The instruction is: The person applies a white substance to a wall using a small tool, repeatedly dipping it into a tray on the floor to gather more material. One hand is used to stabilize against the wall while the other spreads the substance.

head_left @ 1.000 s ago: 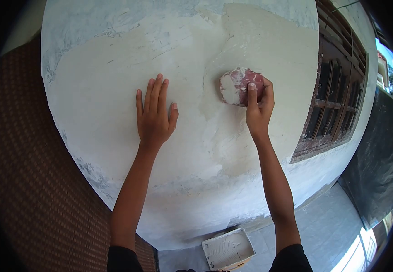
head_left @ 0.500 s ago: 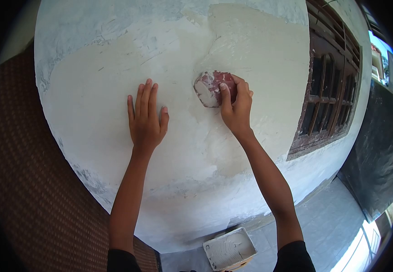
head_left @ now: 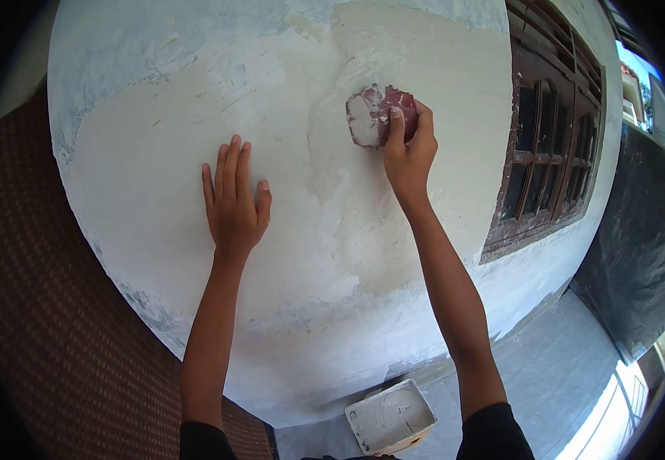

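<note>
My left hand (head_left: pixel 234 203) lies flat on the pale patched wall (head_left: pixel 286 253), its fingers pointing up and the thumb apart. To the right and higher, my right hand (head_left: pixel 410 149) grips a reddish-brown pad (head_left: pixel 382 115) smeared with whitish filler. The pad rests against the wall, with my thumb over its face and the other fingers partly hidden behind its right edge. Around the pad the wall has cream-coloured filler with uneven, scraped edges.
A brown wooden window (head_left: pixel 551 146) with glass panes is set in the wall at the right. Below, a white tray (head_left: pixel 390 418) stands on the grey floor (head_left: pixel 532 376). Dark sheeting (head_left: pixel 631 238) hangs at the far right, and a brown woven surface (head_left: pixel 56 284) fills the left.
My right hand has moved up and slightly right with the pad along the wall. My left hand remains flat on the wall, and the view has shifted slightly.
</note>
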Demonstrator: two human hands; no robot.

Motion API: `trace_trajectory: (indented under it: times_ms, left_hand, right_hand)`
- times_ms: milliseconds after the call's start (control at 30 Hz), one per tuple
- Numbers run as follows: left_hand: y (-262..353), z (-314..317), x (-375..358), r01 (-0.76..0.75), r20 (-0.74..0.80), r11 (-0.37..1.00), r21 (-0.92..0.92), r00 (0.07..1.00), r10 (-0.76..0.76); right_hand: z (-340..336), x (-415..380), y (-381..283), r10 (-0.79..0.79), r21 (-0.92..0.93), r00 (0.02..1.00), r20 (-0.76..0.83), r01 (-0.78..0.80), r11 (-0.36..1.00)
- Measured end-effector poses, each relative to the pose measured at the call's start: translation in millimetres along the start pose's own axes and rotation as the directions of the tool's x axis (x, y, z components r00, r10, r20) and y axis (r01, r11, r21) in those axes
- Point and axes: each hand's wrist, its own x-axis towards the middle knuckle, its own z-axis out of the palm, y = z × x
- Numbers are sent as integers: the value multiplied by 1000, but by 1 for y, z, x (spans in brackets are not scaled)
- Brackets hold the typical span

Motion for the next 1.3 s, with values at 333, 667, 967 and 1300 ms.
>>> trace_trajectory:
  times_ms: [333, 667, 967, 1300]
  left_hand:
    - [1, 0, 0, 4, -12, 1000, 14, 1000, -4]
    - [4, -2, 1, 12, -5, 1000, 19, 1000, -12]
    - [0, -1, 1, 3, -6, 1000, 8, 1000, -3]
    - [0, 1, 0, 12, -19, 1000, -3, 1000, -12]
  right_hand:
    - [-16, -10, -18, 52, 214, 996, -78, -34, 976]
    - [-27, 11, 6, 223, 241, 915, -336, -146, 959]
    - [-26, 11, 22, 151, 101, 930, -335, -123, 987]
    - [-16, -37, 8, -45, 161, 976, 214, 10, 987]
